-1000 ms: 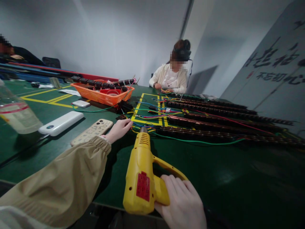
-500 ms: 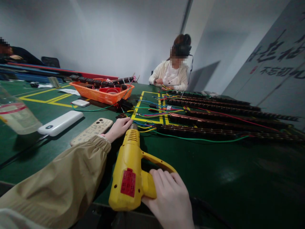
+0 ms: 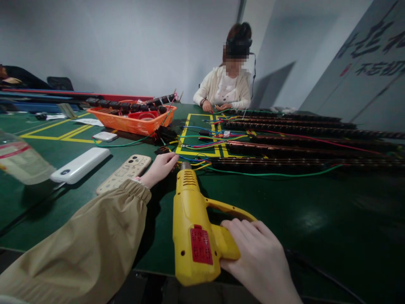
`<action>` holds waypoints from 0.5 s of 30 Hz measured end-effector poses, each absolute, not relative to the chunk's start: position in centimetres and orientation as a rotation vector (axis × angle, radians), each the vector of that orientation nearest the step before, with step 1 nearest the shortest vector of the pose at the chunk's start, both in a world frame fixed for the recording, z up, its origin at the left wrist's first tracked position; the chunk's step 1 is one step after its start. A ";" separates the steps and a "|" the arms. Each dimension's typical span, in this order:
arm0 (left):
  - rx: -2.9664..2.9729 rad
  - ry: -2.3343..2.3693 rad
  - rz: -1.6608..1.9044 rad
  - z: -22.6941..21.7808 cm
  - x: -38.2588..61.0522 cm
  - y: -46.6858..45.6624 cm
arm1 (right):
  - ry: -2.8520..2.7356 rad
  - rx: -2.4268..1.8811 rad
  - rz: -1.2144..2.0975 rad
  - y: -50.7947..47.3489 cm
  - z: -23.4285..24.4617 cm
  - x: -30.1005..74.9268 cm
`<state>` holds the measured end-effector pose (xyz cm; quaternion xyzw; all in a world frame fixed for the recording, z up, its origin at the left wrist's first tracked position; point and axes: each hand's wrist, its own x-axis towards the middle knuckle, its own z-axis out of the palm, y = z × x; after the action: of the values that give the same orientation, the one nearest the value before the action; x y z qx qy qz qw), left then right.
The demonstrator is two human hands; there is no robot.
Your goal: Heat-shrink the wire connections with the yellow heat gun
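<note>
My right hand [image 3: 257,253] is wrapped round the handle of a yellow heat gun [image 3: 191,228] with a red vent panel. The gun's metal nozzle [image 3: 186,166] points away from me, just right of my left fingertips. My left hand [image 3: 161,168] is closed low over the table, its fingers pinched at the ends of blue and yellow wires [image 3: 199,164]; the exact grip is partly hidden. These wires run right to the nearest long dark strip [image 3: 268,163]. A green wire [image 3: 272,174] lies along its near side.
A phone [image 3: 125,173], a white power bank [image 3: 80,165] and a clear plastic container [image 3: 23,158] are on my left. Behind them stands an orange basket [image 3: 126,121] of dark parts. More strips with wires [image 3: 300,126] lie right. A co-worker [image 3: 224,88] sits opposite.
My right hand has swung the heat gun to the right, so its body lies farther from my left arm. My left hand has shifted slightly right. The co-worker's hands have moved apart.
</note>
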<state>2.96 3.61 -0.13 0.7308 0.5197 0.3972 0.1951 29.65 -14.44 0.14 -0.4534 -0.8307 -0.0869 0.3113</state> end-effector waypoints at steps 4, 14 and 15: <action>2.040 1.447 1.123 -0.3 2.9 3.7 | -2.174 -1.212 -0.226 -14.4 0.1 30.9; 2.059 1.415 1.125 -0.4 2.8 3.6 | -2.211 -1.277 -0.352 -14.4 0.0 33.6; 2.061 1.416 1.124 -0.4 2.7 3.6 | -2.227 -1.285 -0.362 -14.4 0.0 33.9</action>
<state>2.75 3.65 -0.39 0.7367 0.5063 0.4017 0.1989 33.86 -14.36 -0.02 -0.4768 -0.8259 -0.1343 0.2693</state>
